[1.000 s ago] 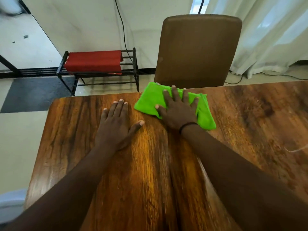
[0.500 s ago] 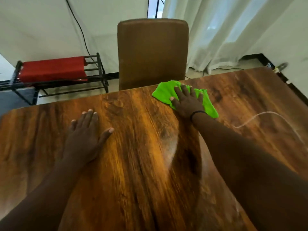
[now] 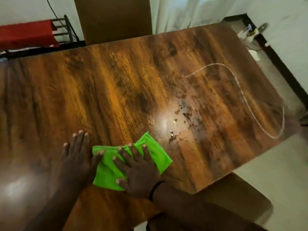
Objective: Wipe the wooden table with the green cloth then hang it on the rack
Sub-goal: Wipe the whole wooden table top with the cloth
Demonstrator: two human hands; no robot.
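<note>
The green cloth (image 3: 155, 151) lies flat on the wooden table (image 3: 116, 90) near its front edge. My right hand (image 3: 138, 170) presses on top of it with fingers spread, a dark band at the wrist. My left hand (image 3: 76, 157) rests flat on the wood just left of the cloth, its thumb touching the cloth's left edge. The black metal rack (image 3: 65, 29) stands on the floor beyond the table's far left corner, with a red cloth (image 3: 26, 35) draped over it.
A brown chair (image 3: 113, 20) stands at the table's far side. A thin white cable (image 3: 250, 104) loops across the right part of the tabletop. Wet patches (image 3: 181, 114) glisten in the middle right. Another brown seat (image 3: 233, 197) sits below the near right corner. White curtains hang behind.
My right hand has dragged the green cloth from the far edge back to the near side, beside my left hand. The view has tilted down and to the right.
</note>
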